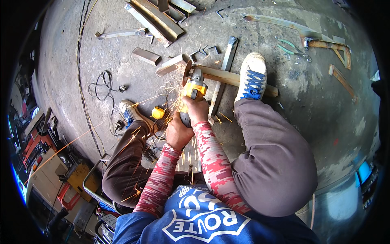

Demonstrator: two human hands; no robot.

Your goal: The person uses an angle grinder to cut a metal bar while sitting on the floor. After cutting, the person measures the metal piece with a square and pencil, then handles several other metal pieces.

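Both hands are wrapped around a yellow and black angle grinder (195, 88). My right hand (196, 109) closes round its body just behind the yellow head, and my left hand (178, 132) grips the rear end, closer to me. The brown cutting disc (187, 72) stands on edge at the left end of a rusty metal bar (221, 76). Sparks spray from there back towards my arms and legs. Under that bar, crosswise, lies a grey metal bar (223, 77). My right shoe (252, 77) rests on the rusty bar. The exact contact of disc and metal is hard to see.
Short steel offcuts (146, 56) and long angle pieces (156, 20) lie ahead. A yellow tape measure (158, 112) sits by my left shoe (132, 112). Cables (103, 87) run along the left. Green-handled pliers (287, 48) and a rusty frame (329, 44) are at the right.
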